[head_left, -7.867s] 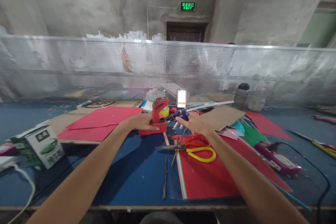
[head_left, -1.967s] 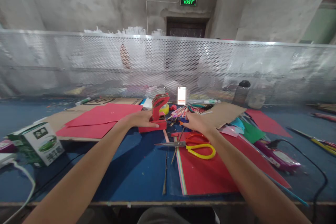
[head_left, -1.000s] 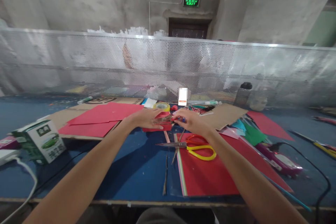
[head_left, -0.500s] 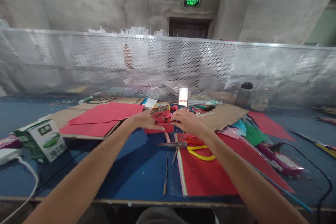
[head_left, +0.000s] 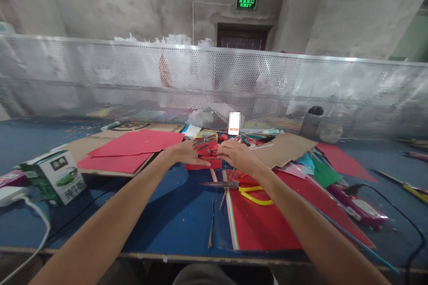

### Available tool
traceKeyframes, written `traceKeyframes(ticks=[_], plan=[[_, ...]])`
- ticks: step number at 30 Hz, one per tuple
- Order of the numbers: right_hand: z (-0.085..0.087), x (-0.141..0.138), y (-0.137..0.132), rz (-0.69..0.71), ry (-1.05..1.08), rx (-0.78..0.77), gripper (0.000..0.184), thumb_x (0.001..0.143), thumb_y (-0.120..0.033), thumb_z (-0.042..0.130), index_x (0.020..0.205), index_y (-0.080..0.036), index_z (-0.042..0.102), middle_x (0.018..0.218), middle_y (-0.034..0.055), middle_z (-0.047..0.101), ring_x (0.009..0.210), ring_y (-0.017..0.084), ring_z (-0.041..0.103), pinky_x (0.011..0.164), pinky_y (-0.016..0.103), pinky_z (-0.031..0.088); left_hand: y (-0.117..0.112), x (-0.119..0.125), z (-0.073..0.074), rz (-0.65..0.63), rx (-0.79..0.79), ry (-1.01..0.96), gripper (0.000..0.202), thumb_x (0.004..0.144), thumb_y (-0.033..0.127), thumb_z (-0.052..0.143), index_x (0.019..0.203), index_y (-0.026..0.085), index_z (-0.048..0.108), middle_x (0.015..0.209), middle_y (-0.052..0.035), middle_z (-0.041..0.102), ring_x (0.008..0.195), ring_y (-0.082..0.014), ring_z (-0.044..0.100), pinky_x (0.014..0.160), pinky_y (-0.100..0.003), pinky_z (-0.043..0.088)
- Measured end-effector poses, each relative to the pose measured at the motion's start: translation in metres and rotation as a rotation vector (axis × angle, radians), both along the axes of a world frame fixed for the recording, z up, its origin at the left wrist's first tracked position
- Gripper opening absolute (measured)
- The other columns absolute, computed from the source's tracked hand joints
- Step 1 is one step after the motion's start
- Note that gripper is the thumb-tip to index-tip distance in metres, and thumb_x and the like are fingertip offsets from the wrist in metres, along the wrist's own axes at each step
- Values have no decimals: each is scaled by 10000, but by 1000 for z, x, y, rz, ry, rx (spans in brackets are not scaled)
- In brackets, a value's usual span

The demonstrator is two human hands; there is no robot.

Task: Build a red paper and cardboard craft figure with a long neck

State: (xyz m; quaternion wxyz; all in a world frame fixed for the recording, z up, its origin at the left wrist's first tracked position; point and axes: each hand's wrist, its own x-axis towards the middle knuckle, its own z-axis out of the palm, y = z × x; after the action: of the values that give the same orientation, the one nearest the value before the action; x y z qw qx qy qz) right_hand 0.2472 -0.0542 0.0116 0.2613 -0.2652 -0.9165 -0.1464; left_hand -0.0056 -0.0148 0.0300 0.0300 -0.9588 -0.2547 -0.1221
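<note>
My left hand (head_left: 187,153) is closed around the left side of a small red paper model (head_left: 204,165), its thumb laid along the front. Brown twigs (head_left: 204,141) lie across the model's top. At the model's right side, the fingers of my right hand (head_left: 236,153) are pinched together; whatever they hold is too small to make out. Yellow-handled scissors (head_left: 256,196) rest below my right hand, partly on a stack of coloured paper (head_left: 267,227) with a red top sheet. Loose twigs (head_left: 211,222) lie on the blue table just left of that stack.
Red sheets (head_left: 133,147) lie on cardboard at the left, behind a green-and-white milk carton (head_left: 58,178). A lit phone (head_left: 234,123) stands behind my hands. Brown cardboard (head_left: 284,149), a purple device (head_left: 359,207) and a dark bottle (head_left: 311,121) are at the right. A perforated metal screen (head_left: 133,71) crosses the back.
Both hands stay at the red paper model, with hardly any visible movement. The whole view has shifted very slightly.
</note>
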Motion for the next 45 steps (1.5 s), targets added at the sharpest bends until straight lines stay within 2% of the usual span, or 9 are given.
traceKeyframes(ticks=[4, 8, 13, 17, 21, 26, 36, 41, 45], plan=[[2, -1, -2, 23, 25, -27, 128, 984, -194, 618, 1007, -193, 743, 1092, 71, 728, 1018, 192, 656, 935, 322, 488, -3, 1, 1, 27, -6, 21, 696, 887, 666, 617, 1435, 245, 530, 1381, -113, 643, 1313, -307, 561, 1141, -413, 407], [7, 1, -4, -19, 280, -105, 158, 1008, -257, 576, 1000, -198, 723, 1065, 79, 710, 983, 187, 655, 894, 313, 499, -4, 0, 2, 103, -21, 59, 720, 880, 655, 635, 1460, 248, 508, 1379, -118, 648, 1328, -312, 548, 1149, -419, 394], [5, 6, -2, -155, 509, -368, 194, 957, -326, 622, 1094, -202, 681, 973, 58, 731, 859, 180, 671, 811, 312, 522, 0, -2, -1, 89, -15, 67, 755, 888, 616, 646, 1520, 261, 435, 1482, -125, 569, 1374, -320, 509, 1144, -423, 397], [-4, 6, 2, -119, 499, -542, 312, 919, -371, 651, 1176, -195, 640, 977, 55, 735, 832, 173, 678, 784, 313, 533, 5, -3, -5, 121, -25, 69, 802, 873, 632, 647, 1546, 277, 392, 1519, -122, 533, 1350, -326, 533, 1115, -425, 423], [-9, 2, 6, -118, 498, -561, 314, 901, -377, 670, 1151, -188, 657, 940, 50, 734, 799, 166, 671, 763, 301, 521, 10, -5, -9, 77, -47, 36, 809, 868, 653, 637, 1551, 312, 368, 1553, -93, 496, 1368, -297, 520, 1121, -393, 415], [-12, -2, 11, -127, 496, -581, 290, 887, -366, 689, 1105, -175, 680, 889, 40, 734, 745, 158, 659, 733, 290, 508, 12, -8, -10, 164, -97, 37, 887, 816, 711, 661, 1550, 322, 350, 1545, -93, 502, 1328, -312, 556, 1077, -409, 443], [-14, -3, 18, -143, 496, -558, 226, 869, -325, 739, 1040, -179, 717, 894, 48, 757, 775, 176, 691, 746, 290, 507, 1, -4, -2, 172, -77, 68, 844, 816, 746, 629, 1517, 330, 413, 1505, -78, 541, 1291, -329, 577, 1052, -405, 461], [-13, -4, 19, -146, 478, -524, 211, 863, -321, 747, 1028, -191, 725, 886, 45, 761, 781, 182, 694, 760, 295, 508, 3, -6, -4, 176, -62, 42, 893, 814, 730, 643, 1558, 328, 353, 1533, -86, 510, 1319, -316, 551, 1093, -417, 431], [-9, -3, 15, -117, 458, -510, 190, 937, -347, 644, 1014, -194, 726, 955, 52, 764, 841, 184, 692, 783, 292, 497, 2, -6, -3, 155, -81, 61, 869, 829, 700, 649, 1556, 322, 358, 1544, -90, 498, 1313, -320, 558, 1082, -414, 443]])
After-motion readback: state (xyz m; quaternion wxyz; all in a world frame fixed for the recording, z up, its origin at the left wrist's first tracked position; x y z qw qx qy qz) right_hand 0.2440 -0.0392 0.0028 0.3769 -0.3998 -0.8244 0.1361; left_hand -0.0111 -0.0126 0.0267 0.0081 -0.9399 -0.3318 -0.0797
